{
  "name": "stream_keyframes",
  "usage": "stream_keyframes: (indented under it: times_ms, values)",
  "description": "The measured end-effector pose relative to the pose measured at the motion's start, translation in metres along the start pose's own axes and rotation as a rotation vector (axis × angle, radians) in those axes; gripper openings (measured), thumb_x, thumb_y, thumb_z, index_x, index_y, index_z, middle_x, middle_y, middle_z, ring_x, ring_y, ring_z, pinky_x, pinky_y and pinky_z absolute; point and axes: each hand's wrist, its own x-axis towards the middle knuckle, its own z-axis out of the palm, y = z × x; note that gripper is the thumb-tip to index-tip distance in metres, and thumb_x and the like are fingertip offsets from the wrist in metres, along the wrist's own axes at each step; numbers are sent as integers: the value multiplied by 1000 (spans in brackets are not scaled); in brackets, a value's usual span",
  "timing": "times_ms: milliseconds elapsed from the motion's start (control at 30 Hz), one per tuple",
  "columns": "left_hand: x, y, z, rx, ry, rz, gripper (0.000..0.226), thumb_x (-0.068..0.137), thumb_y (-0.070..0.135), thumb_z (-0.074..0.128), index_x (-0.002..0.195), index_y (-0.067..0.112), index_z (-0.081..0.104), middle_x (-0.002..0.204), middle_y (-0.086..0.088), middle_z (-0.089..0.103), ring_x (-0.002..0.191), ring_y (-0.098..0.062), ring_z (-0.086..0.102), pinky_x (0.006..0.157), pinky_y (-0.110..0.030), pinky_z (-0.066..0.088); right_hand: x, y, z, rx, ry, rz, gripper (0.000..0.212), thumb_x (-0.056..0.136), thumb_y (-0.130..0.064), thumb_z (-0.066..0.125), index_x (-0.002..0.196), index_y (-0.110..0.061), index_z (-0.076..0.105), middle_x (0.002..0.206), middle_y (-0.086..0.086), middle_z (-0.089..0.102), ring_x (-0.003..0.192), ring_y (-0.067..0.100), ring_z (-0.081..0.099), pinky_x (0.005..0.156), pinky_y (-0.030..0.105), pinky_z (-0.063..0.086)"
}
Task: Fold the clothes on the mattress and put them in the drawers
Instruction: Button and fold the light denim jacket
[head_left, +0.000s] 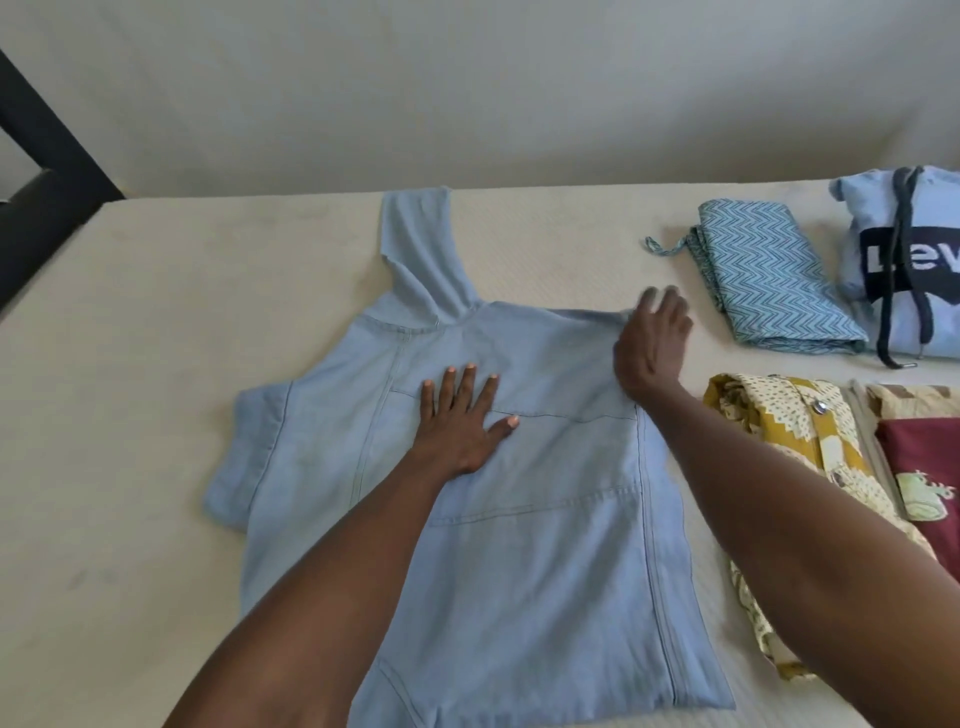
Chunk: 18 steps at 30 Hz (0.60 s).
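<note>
Denim shirt (519, 519) beneath left fingers (457, 387) spread flat, right fingers (657, 306) loose at its edge.

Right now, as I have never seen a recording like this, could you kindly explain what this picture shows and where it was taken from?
There is no machine here: a person wears one wide-angle camera on the head, looking down at their own bare arms. On the cream mattress lies a light blue denim garment, spread flat. The left hand presses flat on its middle with straight fingers. The right hand is at the garment's far right corner; it is blurred, so I cannot tell whether it pinches the cloth. To the right lie a folded blue zigzag cloth, a light blue hooded sweatshirt, a mustard patterned garment and a maroon shirt.
</note>
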Motion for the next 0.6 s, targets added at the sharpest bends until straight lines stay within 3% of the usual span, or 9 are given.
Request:
stream_keyframes:
  times_ms: [67,133,200,267,333,433,500,600]
  values:
    - [0,1,-4,15,-20,-27,78,93,74,14,154,34,-13,161,0,-25,146,-22,-28,116,-52,-20,-26,-16,7,69,-192,-330,45,99,-17,47,142,-5,38,151,20,33,135,37,34,109,45,31]
    - [-3,0,-6,10,-26,-72,78,93,73,14,156,32,-9,162,-1,-21,148,-24,-24,116,-53,-18,-60,-10,20,-7,-442,-438,57,105,-43,28,154,-14,23,163,10,15,149,30,15,119,42,17]
    - [-17,-4,-4,3,18,-143,74,97,66,14,157,27,-5,164,-5,-16,149,-27,-21,118,-54,-15,-87,10,21,-82,-456,-211,66,103,-53,10,158,-17,0,165,4,-9,152,25,-10,123,43,-3]
    - [-45,-13,4,29,138,-193,67,101,58,12,157,23,1,164,-10,-9,150,-30,-15,118,-55,-13,-114,18,5,-101,-388,-7,70,103,-54,8,157,-13,-8,163,8,-18,149,26,-20,122,45,-11]
    - [-86,-17,16,57,227,-161,68,100,55,5,157,20,9,164,-12,2,151,-31,-7,117,-55,-13,-151,19,-13,-93,-356,-112,69,103,-54,10,155,-14,-11,162,7,-20,149,26,-21,120,42,-15]
    - [-147,-13,42,52,139,-106,74,96,56,-3,155,19,20,163,-13,14,151,-32,8,118,-52,-13,-223,45,-31,-61,-455,-265,64,103,-54,8,156,-23,-11,162,4,-20,150,25,-19,121,41,-11]
    - [-183,-3,58,9,144,-148,69,102,50,4,148,14,41,154,-20,34,143,-39,31,118,-57,0,-264,64,-47,0,-412,-39,65,104,-50,14,157,-19,-8,164,9,-11,151,27,-10,123,43,-5]
    - [-224,14,71,-15,144,-81,62,100,44,24,135,6,58,141,-25,50,130,-43,49,109,-67,28,-292,57,-73,113,-321,323,67,103,-41,36,154,-4,14,158,18,22,147,34,17,120,45,13]
